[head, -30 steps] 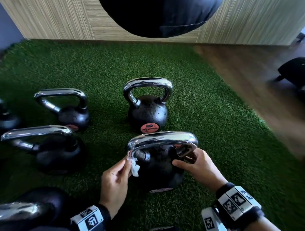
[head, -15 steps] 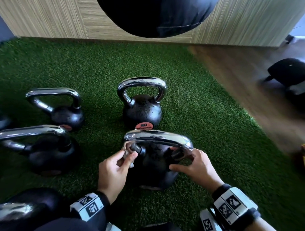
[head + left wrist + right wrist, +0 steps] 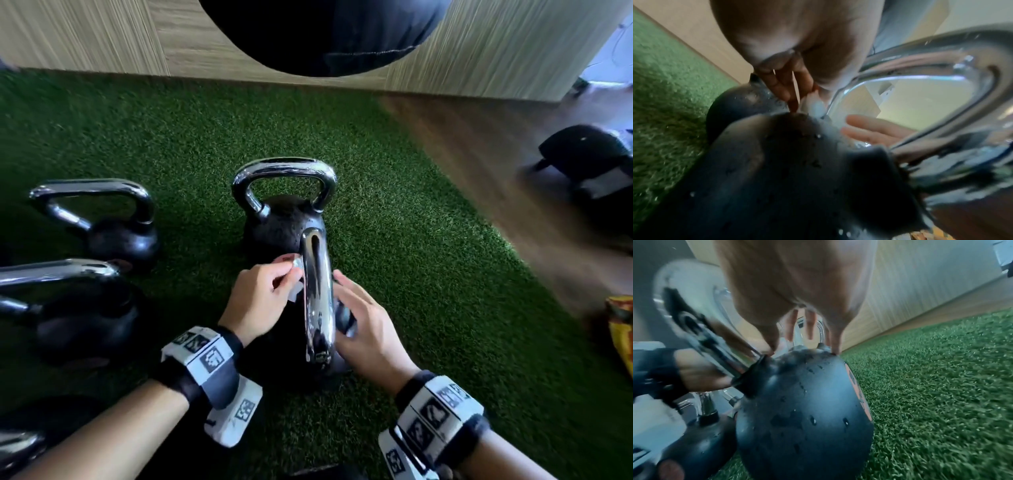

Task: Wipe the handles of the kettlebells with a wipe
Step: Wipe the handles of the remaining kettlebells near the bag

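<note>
Kettlebell (image 3: pixel 281 356) black, pitted; handle (image 3: pixel 317 294) mirror chrome.

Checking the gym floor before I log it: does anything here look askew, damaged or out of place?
Nothing looks damaged or spilled. The nearest kettlebell's handle runs front to back, unlike the others, which run side to side. The left hand presses a wipe against it.
</note>
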Demonstrator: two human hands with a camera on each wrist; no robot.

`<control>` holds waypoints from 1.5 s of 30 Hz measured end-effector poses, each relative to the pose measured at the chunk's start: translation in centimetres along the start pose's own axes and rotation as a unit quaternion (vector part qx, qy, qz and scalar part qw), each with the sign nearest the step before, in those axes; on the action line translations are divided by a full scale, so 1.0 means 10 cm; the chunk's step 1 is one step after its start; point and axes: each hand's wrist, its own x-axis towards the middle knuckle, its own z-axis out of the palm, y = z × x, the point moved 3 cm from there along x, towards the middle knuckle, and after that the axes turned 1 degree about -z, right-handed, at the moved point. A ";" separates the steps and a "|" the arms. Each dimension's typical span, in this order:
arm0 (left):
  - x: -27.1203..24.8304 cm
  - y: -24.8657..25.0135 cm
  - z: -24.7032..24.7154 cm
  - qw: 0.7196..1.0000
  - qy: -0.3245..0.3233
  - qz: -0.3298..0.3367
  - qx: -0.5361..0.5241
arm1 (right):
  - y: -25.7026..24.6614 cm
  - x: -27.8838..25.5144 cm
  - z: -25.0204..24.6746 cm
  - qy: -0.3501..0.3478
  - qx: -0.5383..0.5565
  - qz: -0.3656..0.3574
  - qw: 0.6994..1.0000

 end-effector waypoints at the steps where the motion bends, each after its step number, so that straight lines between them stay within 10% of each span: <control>1: -0.04 0.00 -0.01 1.000 -0.015 0.004 0.011 | 0.04 0.06 0.03 -0.047 0.007 0.044 0.998; 12: 0.17 0.21 -0.19 0.993 0.050 0.000 -0.106 | 0.21 0.15 0.13 -0.135 0.058 0.138 0.980; 18: 0.30 0.23 -0.24 0.934 -0.005 -0.135 -0.330 | 0.32 0.16 0.19 -0.115 0.077 0.128 0.982; 25: -0.22 0.53 -0.47 0.940 0.020 -0.074 -0.334 | 0.39 0.13 0.22 -0.095 0.096 0.120 0.984; 34: -0.78 0.44 -0.32 0.878 -0.042 -0.128 -0.459 | 0.53 0.17 0.30 -0.092 0.097 0.108 0.985; 45: -1.04 0.21 -0.32 0.952 -0.072 0.060 -0.291 | 0.64 0.17 0.34 -0.079 0.102 0.098 0.987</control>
